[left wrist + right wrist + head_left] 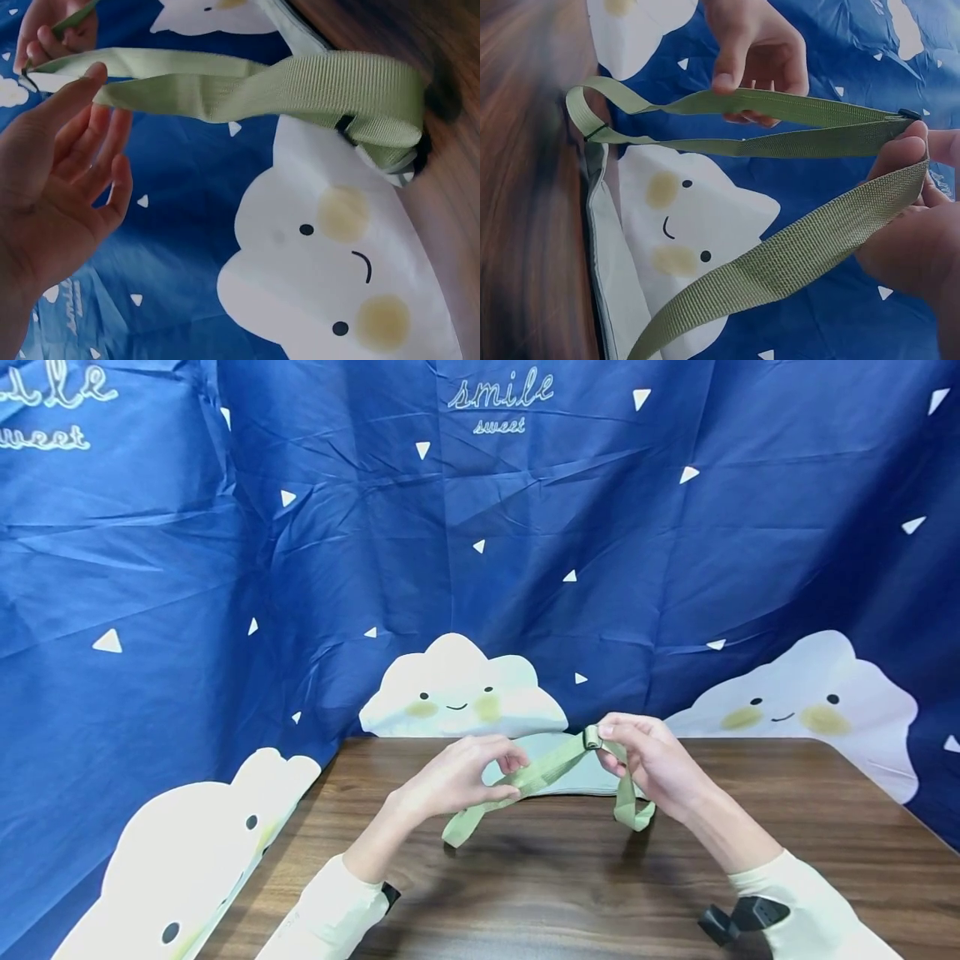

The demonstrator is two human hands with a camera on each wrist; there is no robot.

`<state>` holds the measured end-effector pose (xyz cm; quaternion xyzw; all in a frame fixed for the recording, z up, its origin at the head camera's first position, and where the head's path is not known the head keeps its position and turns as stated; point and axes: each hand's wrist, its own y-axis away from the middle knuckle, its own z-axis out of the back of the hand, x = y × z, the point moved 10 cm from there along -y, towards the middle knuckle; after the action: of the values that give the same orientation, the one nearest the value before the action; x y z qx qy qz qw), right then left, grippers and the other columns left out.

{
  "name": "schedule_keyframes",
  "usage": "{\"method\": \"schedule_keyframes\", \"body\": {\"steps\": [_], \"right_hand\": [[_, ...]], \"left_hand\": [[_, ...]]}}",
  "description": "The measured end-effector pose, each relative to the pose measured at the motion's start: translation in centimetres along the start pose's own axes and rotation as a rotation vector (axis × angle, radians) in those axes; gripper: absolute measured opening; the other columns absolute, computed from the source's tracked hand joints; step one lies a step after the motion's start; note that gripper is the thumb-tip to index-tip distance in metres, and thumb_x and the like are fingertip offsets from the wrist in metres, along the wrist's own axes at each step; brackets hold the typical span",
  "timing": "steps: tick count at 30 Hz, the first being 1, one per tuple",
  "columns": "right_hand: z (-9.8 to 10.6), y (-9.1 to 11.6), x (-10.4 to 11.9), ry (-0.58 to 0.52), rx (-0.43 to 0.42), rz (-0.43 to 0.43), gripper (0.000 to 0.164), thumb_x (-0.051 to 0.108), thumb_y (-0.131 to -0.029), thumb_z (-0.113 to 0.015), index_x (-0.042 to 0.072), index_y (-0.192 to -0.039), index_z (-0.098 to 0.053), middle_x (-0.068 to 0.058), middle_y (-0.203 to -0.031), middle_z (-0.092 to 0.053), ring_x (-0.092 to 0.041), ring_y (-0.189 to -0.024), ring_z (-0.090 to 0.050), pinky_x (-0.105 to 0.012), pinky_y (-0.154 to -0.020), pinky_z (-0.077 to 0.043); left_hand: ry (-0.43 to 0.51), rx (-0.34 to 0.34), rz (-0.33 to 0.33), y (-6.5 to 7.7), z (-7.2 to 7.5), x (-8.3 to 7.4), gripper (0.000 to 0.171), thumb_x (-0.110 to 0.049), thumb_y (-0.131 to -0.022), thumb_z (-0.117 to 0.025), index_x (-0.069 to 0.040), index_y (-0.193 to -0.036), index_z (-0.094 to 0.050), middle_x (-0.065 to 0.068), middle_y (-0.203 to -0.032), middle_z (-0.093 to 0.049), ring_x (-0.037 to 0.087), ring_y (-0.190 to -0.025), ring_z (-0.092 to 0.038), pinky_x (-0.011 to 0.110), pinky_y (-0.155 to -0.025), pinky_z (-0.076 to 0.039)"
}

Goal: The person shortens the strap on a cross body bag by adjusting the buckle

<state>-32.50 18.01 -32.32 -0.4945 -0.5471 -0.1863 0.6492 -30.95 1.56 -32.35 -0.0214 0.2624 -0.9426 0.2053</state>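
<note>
A light green webbing strap (551,766) is stretched between the two hands, raised above the table. My left hand (467,774) pinches one run of it between thumb and fingers, left of the middle. At the other end, my right hand (654,762) grips the strap right beside a small dark slide buckle (592,738). In the right wrist view, two runs of webbing meet at that buckle (908,114), and a wider length (780,255) hangs from the right fingers. Behind the strap lies a flat pale bag (555,745), partly hidden; the strap loops down to its edge.
A dark wood-grain table (525,893) carries the bag near its far edge. Beyond it hangs a blue curtain (510,510) printed with clouds and white triangles. Dark bands (738,920) sit at the sleeve cuffs.
</note>
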Motion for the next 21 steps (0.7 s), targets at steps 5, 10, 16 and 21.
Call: {"method": "schedule_keyframes", "body": {"steps": [5, 10, 16, 21], "right_hand": [[-0.2, -0.1, -0.8, 0.04, 0.001, -0.029, 0.016, 0.012, -0.094, -0.052, 0.0, -0.087, -0.059, -0.008, -0.066, -0.051, -0.016, -0.055, -0.043, -0.023, -0.051, -0.036], [-0.8, -0.2, -1.5, 0.248, -0.003, -0.018, 0.019, 0.016, -0.093, -0.056, -0.002, -0.085, -0.058, -0.005, -0.063, -0.045, -0.013, -0.051, -0.037, -0.024, -0.042, -0.029], [-3.2, 0.0, -2.7, 0.349, 0.113, -0.016, 0.019, 0.017, -0.093, -0.056, 0.001, -0.086, -0.06, -0.009, -0.06, -0.043, -0.018, -0.049, -0.037, -0.031, -0.039, -0.028], [-3.8, 0.3, -2.8, 0.358, 0.175, -0.036, 0.019, 0.019, -0.094, -0.055, 0.002, -0.094, -0.062, -0.016, -0.067, -0.051, -0.021, -0.055, -0.044, -0.028, -0.044, -0.037]], "left_hand": [[-0.067, 0.021, 0.006, 0.2, 0.0, 0.0, 0.039, -0.029, -0.077, -0.076, -0.021, -0.111, -0.06, -0.016, -0.098, -0.055, 0.0, -0.094, -0.051, 0.018, -0.083, -0.038], [-0.141, -0.023, -0.001, -0.3, 0.3, -1.8, 0.054, -0.045, -0.08, -0.069, -0.023, -0.126, -0.052, -0.014, -0.118, -0.052, 0.0, -0.112, -0.042, 0.033, -0.09, -0.035], [-0.085, -0.245, -0.069, -1.0, 1.8, -5.0, 0.052, -0.04, -0.082, -0.068, -0.018, -0.126, -0.053, -0.01, -0.121, -0.053, 0.001, -0.115, -0.042, 0.032, -0.092, -0.035], [0.007, -0.375, -0.131, -0.7, 3.2, -5.8, 0.039, -0.026, -0.078, -0.075, -0.015, -0.113, -0.062, -0.008, -0.104, -0.061, 0.003, -0.099, -0.052, 0.026, -0.088, -0.037]]}}
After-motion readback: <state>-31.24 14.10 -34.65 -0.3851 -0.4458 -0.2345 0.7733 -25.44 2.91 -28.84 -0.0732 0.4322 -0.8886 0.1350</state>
